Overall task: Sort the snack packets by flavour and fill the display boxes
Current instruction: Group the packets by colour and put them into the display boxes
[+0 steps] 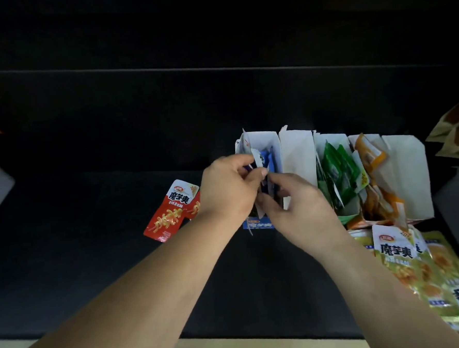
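Both hands work at the leftmost display box [268, 144], an open white carton with a blue front panel standing on the dark table [94, 262].

Left hand [228, 191]: fingers curled, thumb and forefinger pinched on the upper edge of a blue packet [265, 158] that stands upright inside this box. The grip is closed on the packet.

Right hand [296, 204]: fingers partly curled, fingertips set against the near end of the blue packets in the same box. Whether it grips a packet or only steadies the stack cannot be determined; the left hand covers the contact area.

Adjacent boxes, left to right:
- A white box [297, 153] just beside the first; contents not visible.
- A box holding green packets [338, 172], standing upright.
- A box holding orange packets [376, 181], leaning.

Loose items on the table:
- Red packets [171, 209], lying flat, left of the left wrist.
- Yellow packets [411, 265], piled flat in front of the orange box, near the right forearm.
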The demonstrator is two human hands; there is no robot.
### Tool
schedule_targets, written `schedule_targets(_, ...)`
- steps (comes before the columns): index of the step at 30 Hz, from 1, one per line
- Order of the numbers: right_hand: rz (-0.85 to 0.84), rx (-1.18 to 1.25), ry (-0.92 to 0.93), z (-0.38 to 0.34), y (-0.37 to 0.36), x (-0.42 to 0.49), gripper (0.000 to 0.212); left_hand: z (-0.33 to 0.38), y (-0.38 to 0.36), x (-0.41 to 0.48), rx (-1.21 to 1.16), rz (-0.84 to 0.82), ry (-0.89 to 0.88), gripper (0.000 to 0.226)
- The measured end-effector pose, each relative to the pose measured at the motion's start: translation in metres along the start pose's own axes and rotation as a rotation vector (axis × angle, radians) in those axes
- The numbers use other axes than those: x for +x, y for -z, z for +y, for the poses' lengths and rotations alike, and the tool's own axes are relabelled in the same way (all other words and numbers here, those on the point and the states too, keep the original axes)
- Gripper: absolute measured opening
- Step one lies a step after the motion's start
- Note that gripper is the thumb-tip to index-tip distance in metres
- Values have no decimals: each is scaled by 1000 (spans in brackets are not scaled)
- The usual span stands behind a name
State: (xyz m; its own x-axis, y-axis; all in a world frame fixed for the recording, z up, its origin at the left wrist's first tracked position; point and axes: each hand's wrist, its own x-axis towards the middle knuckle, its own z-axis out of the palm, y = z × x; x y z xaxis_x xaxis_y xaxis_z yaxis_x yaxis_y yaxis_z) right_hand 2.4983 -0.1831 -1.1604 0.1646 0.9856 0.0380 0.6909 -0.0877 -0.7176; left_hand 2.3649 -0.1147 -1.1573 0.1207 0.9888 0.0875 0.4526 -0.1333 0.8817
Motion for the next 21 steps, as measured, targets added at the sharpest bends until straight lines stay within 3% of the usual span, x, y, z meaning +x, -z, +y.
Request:
schedule_targets(5, 113, -421, 116, -9, -17, 8, 24, -23, 18, -22, 41, 53, -51, 36)
schedule_targets(10, 34, -366, 29, -10, -23, 13, 28, -79, 47, -49, 286, 60, 37, 31)
schedule_targets(12, 165, -278, 24, -12, -19, -2, 25, -95, 54, -52, 485, -58, 92, 35)
schedule_targets(15, 318, -126, 40, -9, -17, -33, 31, -101, 52, -45, 665, -229, 119, 60)
schedule_targets(21, 325, 25, 14, -3, -34, -80, 26, -104, 32, -21, 874, -612, 160, 78)
